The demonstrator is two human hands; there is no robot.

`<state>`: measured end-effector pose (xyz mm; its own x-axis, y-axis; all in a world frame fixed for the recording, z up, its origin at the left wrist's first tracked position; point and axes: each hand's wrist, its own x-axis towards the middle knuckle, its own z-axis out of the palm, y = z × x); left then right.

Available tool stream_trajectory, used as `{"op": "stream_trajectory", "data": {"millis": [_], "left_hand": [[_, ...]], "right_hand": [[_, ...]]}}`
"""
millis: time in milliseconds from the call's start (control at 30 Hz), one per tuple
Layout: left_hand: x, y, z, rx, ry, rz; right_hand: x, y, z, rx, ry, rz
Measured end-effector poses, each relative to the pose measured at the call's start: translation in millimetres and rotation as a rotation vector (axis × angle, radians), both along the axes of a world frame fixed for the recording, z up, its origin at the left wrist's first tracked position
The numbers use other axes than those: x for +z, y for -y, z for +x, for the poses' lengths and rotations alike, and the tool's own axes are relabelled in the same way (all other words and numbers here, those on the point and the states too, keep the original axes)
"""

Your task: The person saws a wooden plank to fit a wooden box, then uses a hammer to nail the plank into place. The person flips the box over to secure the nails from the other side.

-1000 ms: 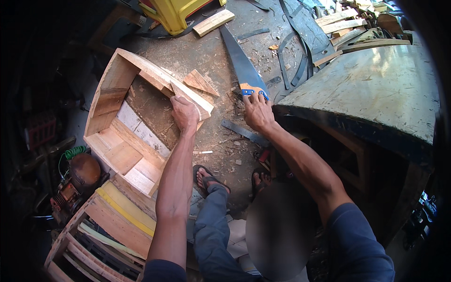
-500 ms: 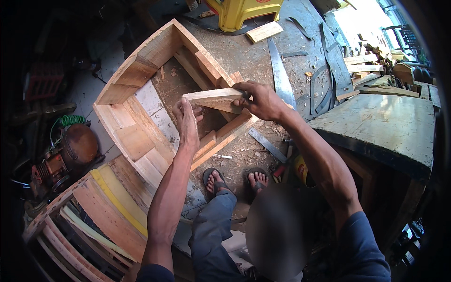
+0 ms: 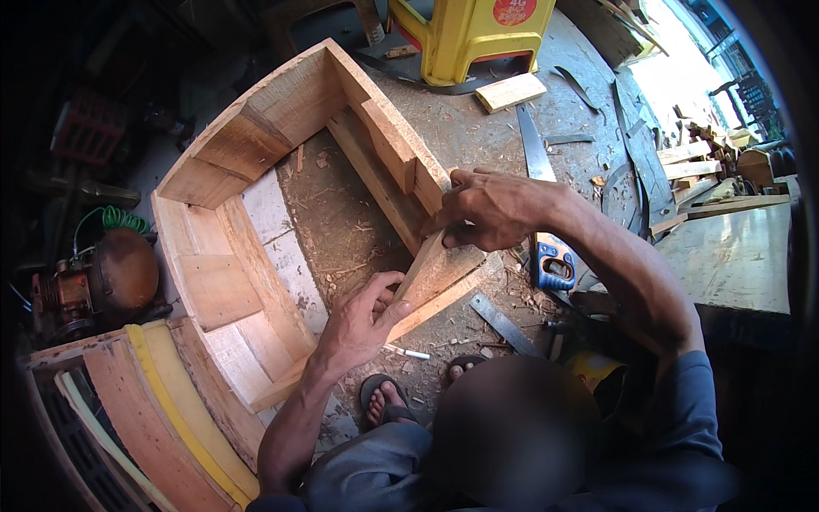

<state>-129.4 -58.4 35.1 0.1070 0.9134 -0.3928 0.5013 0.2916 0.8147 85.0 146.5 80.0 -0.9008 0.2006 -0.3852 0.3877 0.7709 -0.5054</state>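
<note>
Frame [image 3: 223, 292], held block [image 3: 439, 271]: matt wood. Saw blade [image 3: 535, 149]: metal. Stool [image 3: 455, 38]: glossy plastic.

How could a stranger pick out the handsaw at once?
Start at the large open wooden frame, then look right across the floor. The handsaw lies there, its middle hidden by the right forearm, blade pointing toward the yellow stool. Unlike the plain metal strip nearby, it has a blue handle.

Red label [image 3: 515, 9] w/ txt on ylw stool [image 3: 491, 41].
</note>
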Motion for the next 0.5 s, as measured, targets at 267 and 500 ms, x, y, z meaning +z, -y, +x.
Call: {"op": "stream_trajectory", "data": {"millis": [267,500], "left_hand": [[-7,-3,0,-0.067,-0.117,0.164],[1,5,1,-0.123,-0.217,0.156]], "right_hand": [[-21,22,21,-0.095,-0.253,0.115],[-33,67,63,-0.808,-0.633,-0.015]]}}
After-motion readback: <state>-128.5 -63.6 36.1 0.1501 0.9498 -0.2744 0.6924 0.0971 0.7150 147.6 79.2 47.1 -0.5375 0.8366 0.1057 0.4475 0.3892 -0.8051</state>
